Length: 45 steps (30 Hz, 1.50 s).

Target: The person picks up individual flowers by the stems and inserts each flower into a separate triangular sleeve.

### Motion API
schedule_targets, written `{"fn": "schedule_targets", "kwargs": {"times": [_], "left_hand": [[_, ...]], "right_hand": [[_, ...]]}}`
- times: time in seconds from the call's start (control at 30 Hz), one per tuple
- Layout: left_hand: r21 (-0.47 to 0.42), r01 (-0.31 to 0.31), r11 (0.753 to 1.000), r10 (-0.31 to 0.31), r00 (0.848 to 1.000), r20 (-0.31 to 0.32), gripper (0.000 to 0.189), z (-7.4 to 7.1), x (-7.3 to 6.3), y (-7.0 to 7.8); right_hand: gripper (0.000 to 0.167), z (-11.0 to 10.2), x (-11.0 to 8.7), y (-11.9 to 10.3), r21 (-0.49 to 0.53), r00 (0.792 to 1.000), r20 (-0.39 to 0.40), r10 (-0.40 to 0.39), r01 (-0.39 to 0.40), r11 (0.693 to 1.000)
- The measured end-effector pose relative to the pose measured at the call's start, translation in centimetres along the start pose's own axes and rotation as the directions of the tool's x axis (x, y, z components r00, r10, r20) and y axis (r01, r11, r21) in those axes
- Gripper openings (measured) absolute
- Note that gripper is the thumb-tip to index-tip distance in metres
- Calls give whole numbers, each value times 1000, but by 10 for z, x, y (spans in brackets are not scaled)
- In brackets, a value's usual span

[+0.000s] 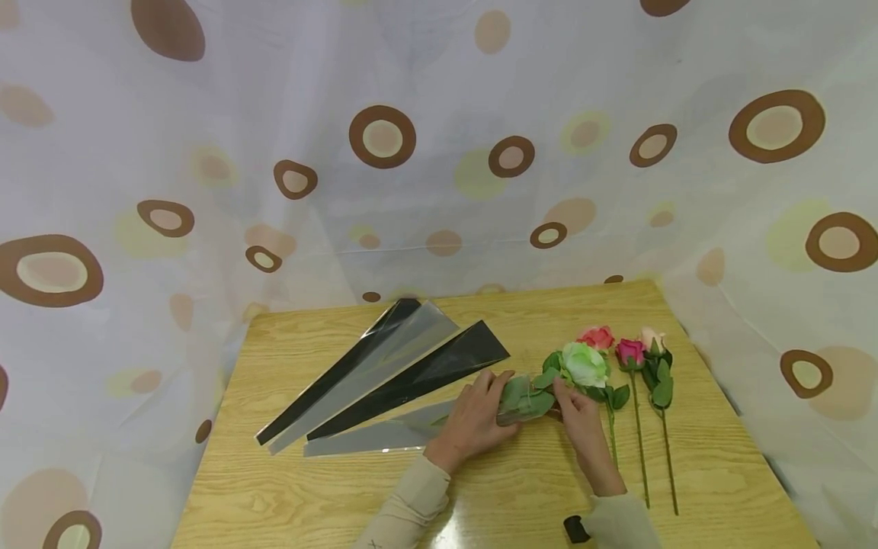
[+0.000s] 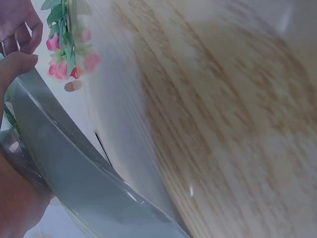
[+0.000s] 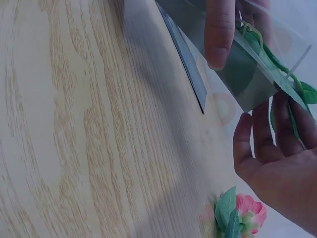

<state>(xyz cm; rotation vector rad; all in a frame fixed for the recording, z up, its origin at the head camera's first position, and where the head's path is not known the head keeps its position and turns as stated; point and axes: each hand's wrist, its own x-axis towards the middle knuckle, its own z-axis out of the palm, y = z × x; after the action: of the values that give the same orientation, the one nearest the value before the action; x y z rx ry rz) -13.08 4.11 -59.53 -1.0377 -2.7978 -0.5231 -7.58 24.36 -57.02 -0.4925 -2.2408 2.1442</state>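
Observation:
In the head view, my left hand [image 1: 480, 415] grips a long, tapered grey flower sleeve [image 1: 394, 432] with a clear front, near its wide mouth. Leaves [image 1: 524, 400] of a pale green rose [image 1: 584, 364] lie inside that mouth, while the bloom stays outside to the right. My right hand [image 1: 584, 431] pinches the rose just below its bloom. Up close in the right wrist view, the curled fingers of my right hand [image 3: 282, 163] are at the leaves by the sleeve's edge [image 3: 247, 84]. The left thumb [image 3: 220, 34] presses on the sleeve. Much of the stem is hidden.
Left of my hands, a black sleeve [image 1: 428, 374], a grey sleeve [image 1: 370, 374] and another black sleeve [image 1: 329, 381] lie fanned on the wooden table [image 1: 274, 496]. To the right lie a coral rose [image 1: 597, 338], a magenta rose [image 1: 630, 353] and a peach rose [image 1: 652, 340]. Patterned cloth [image 1: 439, 191] surrounds the table.

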Motion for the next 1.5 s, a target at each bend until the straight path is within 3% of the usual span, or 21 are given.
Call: {"fn": "schedule_targets", "kwargs": {"times": [0.17,0.47,0.7,0.93,1.5], "left_hand": [[-7,9,1000,-9,1000,6,85,-1,-1,0],[1,-3,1000,3,1000,-14,84,-1,-1,0],[-10,1,1000,-1,1000,-30,84,-3,-2,1],[-34,19,999,-20,1000,-16,86,-2,-2,0],[-44,10,999,-10,1000,2,83,-3,1,0]], "right_hand": [[70,-1,0,4,40,998,44,-54,52,998],[36,3,-2,3,87,999,-31,-22,25,996],[24,2,-2,2,130,998,-53,-13,20,991],[22,2,-4,2,96,998,-55,-33,38,995],[34,6,-6,1,-83,1000,1,31,-31,996]]}}
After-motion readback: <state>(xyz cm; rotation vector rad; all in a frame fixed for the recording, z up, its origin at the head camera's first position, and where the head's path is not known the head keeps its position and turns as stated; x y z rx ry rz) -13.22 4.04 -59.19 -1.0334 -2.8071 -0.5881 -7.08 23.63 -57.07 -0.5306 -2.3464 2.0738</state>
